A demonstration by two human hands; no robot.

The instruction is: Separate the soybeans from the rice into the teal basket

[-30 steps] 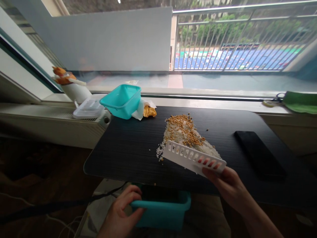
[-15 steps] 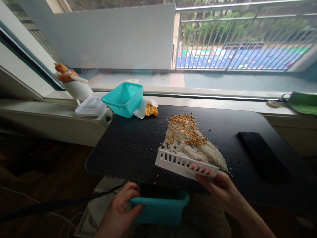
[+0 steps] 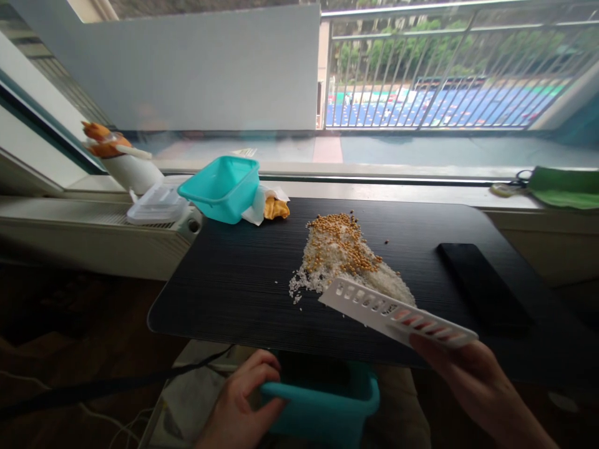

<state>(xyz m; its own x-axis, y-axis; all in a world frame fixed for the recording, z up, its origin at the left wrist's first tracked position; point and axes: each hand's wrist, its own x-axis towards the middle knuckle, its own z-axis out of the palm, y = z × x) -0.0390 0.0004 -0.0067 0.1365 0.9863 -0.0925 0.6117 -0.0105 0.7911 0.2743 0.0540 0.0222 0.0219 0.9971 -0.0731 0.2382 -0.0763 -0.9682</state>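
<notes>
A heap of white rice (image 3: 322, 268) mixed with yellow soybeans (image 3: 344, 231) lies on the dark table (image 3: 224, 280). My right hand (image 3: 463, 368) grips a white slotted plastic strip (image 3: 374, 312) by its right end, and the strip stands against the near side of the heap. Under the table's front edge, my left hand (image 3: 248, 396) pinches the rim of a teal plastic bin (image 3: 322, 405). The bin's inside is too dark to make out.
At the table's back left stands another teal bin (image 3: 224, 193), with a crumpled wrapper (image 3: 276, 207) beside it. A black phone (image 3: 482, 280) lies at the right. A clear plastic lid (image 3: 156, 202) rests on the radiator, and a green cloth (image 3: 566, 187) on the sill.
The slotted strip has moved right along the heap's near side, uncovering loose rice at the left. Two beans near the table edge are no longer visible there. The camera view has shifted slightly.
</notes>
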